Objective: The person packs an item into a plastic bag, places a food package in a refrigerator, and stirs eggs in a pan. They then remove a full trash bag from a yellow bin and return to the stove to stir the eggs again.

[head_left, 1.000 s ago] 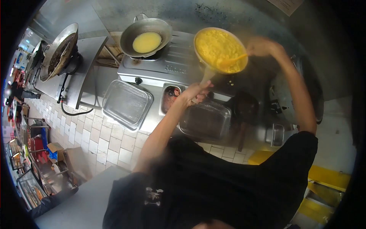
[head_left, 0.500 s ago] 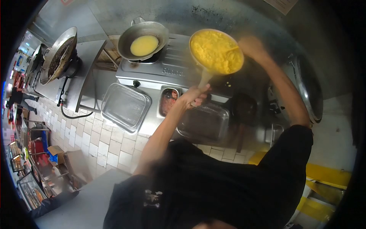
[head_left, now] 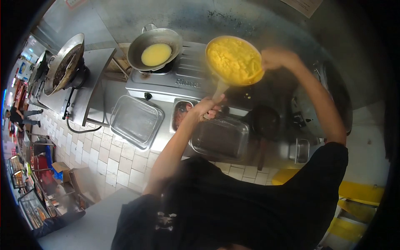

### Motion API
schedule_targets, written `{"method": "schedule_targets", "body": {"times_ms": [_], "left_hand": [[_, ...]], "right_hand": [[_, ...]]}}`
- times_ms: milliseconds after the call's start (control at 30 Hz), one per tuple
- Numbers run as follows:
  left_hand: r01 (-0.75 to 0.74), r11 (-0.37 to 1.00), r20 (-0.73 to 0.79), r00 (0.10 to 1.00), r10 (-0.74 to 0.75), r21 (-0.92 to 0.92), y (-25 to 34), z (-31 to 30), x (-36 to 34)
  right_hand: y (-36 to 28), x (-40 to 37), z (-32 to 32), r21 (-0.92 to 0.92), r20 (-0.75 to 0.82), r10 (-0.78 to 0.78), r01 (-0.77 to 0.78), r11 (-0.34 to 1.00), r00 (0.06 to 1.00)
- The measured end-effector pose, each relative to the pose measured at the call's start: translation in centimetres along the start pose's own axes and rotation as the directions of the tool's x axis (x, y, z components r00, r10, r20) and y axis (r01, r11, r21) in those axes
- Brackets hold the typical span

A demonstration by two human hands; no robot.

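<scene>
My left hand [head_left: 205, 108] is wrapped round the pale handle [head_left: 221, 89] of a frying pan. Soft yellow scrambled egg [head_left: 232, 58] fills the pan, which is tilted over the right part of the stove. At the pan's right rim, my right hand [head_left: 277, 59] is closed and blurred by motion. It grips a slim utensil [head_left: 255, 76] whose yellow-coated end lies in the egg; its exact kind is hard to make out. To the left, a wok [head_left: 137, 49] on the stove holds a pool of pale yellow liquid [head_left: 156, 54].
A clear rectangular tray [head_left: 135, 121] and a steel container of reddish food [head_left: 182, 116] stand before the stove [head_left: 166, 83]. Another tray [head_left: 221, 137] sits below my left hand. A large dark-bottomed wok [head_left: 64, 64] is at far left. Further back, a person [head_left: 21, 114] stands on the tiles.
My right hand has moved slightly down along the pan's rim, and the utensil's end has shifted to the lower right of the egg. The left hand keeps its grip, slightly lower.
</scene>
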State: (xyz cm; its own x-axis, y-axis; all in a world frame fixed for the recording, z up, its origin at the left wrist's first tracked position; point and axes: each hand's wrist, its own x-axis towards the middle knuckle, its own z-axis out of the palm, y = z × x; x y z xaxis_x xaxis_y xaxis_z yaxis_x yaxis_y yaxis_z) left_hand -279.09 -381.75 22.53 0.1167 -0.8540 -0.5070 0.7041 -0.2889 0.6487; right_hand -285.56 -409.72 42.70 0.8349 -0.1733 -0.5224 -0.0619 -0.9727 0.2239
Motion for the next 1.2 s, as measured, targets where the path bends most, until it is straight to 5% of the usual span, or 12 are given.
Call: {"method": "schedule_targets", "body": {"times_ms": [100, 333, 667, 800, 867, 1000, 1067, 1200], "left_hand": [[0.005, 0.999, -0.014, 1.0, -0.005, 0.052, 0.0, 0.1, 0.0], [0.04, 0.993, -0.052, 0.998, -0.035, 0.113, 0.4, 0.4, 0.1], [0.027, 0.999, -0.023, 0.999, -0.026, 0.03, -0.3, -0.3, 0.5], [0.007, 1.0, -0.026, 1.0, -0.007, 0.019, -0.2, -0.3, 0.5], [-0.001, 1.0, -0.027, 1.0, 0.001, 0.017, 0.0, -0.2, 0.3], [-0.002, 0.999, -0.016, 1.0, 0.003, 0.033, 0.0, -0.1, 0.1], [-0.002, 0.999, -0.025, 1.0, 0.003, 0.045, -0.1, -0.1, 0.1], [0.007, 0.996, -0.036, 0.999, -0.003, 0.092, 0.3, -0.1, 0.0]], "right_hand": [[-1.0, 1.3, 3.0, -0.169, -0.138, 0.076, -0.099, 0.981, 0.987], [1.7, 7.3, 5.3, -0.162, -0.554, 0.026, -0.138, 0.977, 0.832], [0.7, -0.5, -4.6, -0.095, -0.46, 0.129, -0.194, 0.976, 0.878], [0.2, -0.4, -4.6, -0.032, -0.201, 0.145, -0.154, 0.988, 0.969], [-0.7, -0.1, -3.6, -0.062, 0.052, 0.057, -0.054, 0.997, 0.997], [0.0, 2.6, 2.2, -0.138, 0.0, 0.23, -0.228, 0.964, 0.973], [1.3, 3.6, 4.2, -0.064, -0.186, 0.301, -0.317, 0.946, 0.935], [2.3, 4.2, 5.0, -0.096, -0.325, 0.284, -0.33, 0.939, 0.902]]}}
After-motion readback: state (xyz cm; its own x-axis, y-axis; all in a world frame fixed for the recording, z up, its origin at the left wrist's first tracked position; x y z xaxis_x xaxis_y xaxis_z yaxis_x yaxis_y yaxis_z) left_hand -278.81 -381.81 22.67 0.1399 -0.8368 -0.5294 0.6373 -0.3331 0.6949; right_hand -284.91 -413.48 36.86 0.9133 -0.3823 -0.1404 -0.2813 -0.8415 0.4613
